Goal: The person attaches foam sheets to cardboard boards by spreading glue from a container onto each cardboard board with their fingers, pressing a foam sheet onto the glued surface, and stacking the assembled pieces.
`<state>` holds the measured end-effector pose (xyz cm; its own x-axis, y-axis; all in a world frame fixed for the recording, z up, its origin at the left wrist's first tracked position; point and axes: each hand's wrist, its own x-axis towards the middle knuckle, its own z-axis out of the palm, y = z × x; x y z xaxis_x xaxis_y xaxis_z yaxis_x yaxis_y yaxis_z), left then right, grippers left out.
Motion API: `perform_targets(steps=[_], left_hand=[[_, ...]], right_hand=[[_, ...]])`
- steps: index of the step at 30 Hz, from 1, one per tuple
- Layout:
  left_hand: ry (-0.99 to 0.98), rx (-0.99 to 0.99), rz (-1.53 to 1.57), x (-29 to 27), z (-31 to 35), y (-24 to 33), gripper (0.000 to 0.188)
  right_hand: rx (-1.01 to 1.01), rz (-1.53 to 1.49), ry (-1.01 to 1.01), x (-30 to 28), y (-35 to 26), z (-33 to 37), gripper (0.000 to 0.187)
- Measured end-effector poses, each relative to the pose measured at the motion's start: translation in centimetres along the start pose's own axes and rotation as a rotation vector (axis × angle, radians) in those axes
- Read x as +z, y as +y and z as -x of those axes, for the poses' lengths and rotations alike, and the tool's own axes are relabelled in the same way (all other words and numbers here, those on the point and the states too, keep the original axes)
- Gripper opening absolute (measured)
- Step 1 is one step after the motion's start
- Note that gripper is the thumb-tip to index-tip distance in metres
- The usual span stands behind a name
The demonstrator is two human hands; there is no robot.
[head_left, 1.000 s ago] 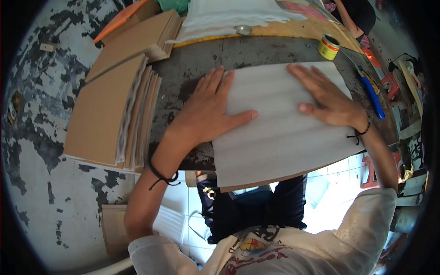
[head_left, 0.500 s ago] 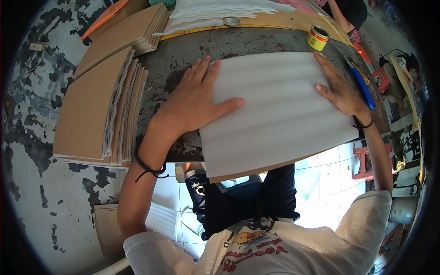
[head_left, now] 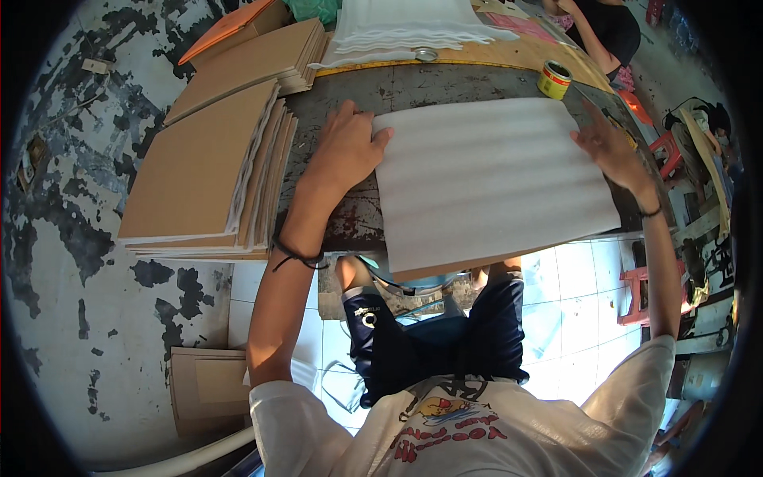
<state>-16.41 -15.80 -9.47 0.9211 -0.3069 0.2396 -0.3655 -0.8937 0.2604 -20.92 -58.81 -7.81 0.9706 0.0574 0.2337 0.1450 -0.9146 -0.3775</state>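
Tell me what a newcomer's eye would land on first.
Probably the white sheet between the left hand and right hand, overhanging the near edge of the dark table. Then the brown cardboard stacks at left, and the yellow can beyond the sheet's far right corner.

Foam sheet (head_left: 493, 179) is plain white, cardboard stack (head_left: 199, 167) is tan, tabletop (head_left: 350, 89) is mottled dark grey, tin (head_left: 552, 83) is yellow and red (kinda loud lol), wall (head_left: 60, 310) is pale with dark blotches.
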Motion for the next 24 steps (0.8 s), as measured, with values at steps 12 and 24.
perform_targets(steps=[12, 24], left_hand=[[0.136, 0.004, 0.089, 1.9, -0.8, -2.6, 0.05], [0.495, 0.008, 1.025, -13.8, 5.1, 1.3, 0.034]], right_hand=[[-0.039, -0.376, 0.323, -0.3, 1.3, -2.1, 0.075], [-0.497, -0.558, 0.632, -7.6, -6.7, -0.9, 0.07]])
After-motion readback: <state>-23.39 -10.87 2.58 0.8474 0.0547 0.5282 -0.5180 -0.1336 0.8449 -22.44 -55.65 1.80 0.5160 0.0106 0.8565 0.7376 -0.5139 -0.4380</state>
